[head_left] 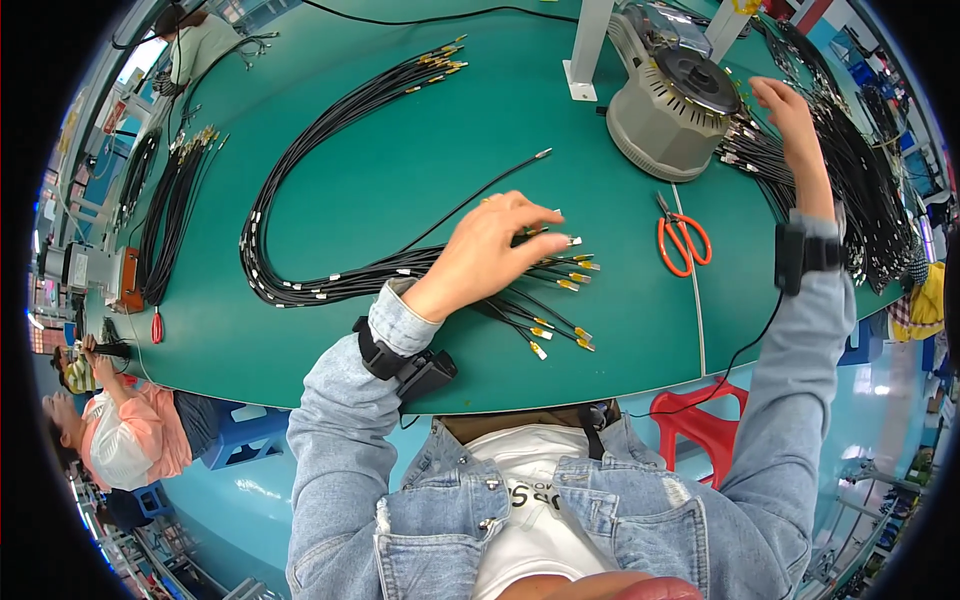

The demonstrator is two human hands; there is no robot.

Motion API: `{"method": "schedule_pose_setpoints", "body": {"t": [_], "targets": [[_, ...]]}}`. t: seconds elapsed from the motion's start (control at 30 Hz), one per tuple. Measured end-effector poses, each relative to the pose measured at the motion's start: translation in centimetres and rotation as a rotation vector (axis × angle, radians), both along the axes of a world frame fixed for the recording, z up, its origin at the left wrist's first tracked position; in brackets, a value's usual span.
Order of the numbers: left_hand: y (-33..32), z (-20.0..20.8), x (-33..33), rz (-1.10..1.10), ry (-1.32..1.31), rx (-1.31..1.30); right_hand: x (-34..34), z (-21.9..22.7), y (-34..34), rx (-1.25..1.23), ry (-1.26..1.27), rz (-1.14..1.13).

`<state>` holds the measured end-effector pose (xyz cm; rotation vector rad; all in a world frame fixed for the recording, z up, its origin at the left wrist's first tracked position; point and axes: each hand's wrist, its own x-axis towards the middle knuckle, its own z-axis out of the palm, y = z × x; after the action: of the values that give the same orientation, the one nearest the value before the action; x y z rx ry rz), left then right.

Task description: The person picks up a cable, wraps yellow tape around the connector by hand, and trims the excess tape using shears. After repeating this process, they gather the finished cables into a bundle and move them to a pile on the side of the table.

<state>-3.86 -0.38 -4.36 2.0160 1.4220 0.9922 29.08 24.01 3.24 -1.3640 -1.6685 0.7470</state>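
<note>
My left hand point(488, 250) hovers over or rests on a bundle of black cables point(320, 288). Its thumb and forefinger are apart, with a gap between them; the other fingers are partly hidden. Cable ends with yellow and white tips point(570, 283) fan out to the right of this hand. One single cable point(490, 182) lies apart, behind the hand. On the right, my right hand point(792, 125) is raised beside the black disc point(698, 82) of a grey round machine point(660, 130). Its fingers are curled together; whatever they pinch, if anything, is too small to make out.
Orange-handled pliers point(684, 245) lie on the green table point(630, 350). A post point(588, 50) stands beside the machine. More black cables point(850, 180) pile at the right, and another bundle point(180, 215) lies left. A red stool point(700, 425) sits below the table edge. Other people are at the left.
</note>
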Motion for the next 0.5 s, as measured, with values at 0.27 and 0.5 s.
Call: {"method": "schedule_pose_setpoints", "body": {"t": [0.27, 0.5], "targets": [[1.5, 0.5, -2.7, 0.161, -0.022, -0.098, -1.2, 0.8, 5.8, -0.339, -0.278, 0.114], [4.1, -0.2, -3.8, 0.158, 0.039, -0.122, 0.3, 1.6, 7.9, -0.373, -0.383, 0.16]]}}
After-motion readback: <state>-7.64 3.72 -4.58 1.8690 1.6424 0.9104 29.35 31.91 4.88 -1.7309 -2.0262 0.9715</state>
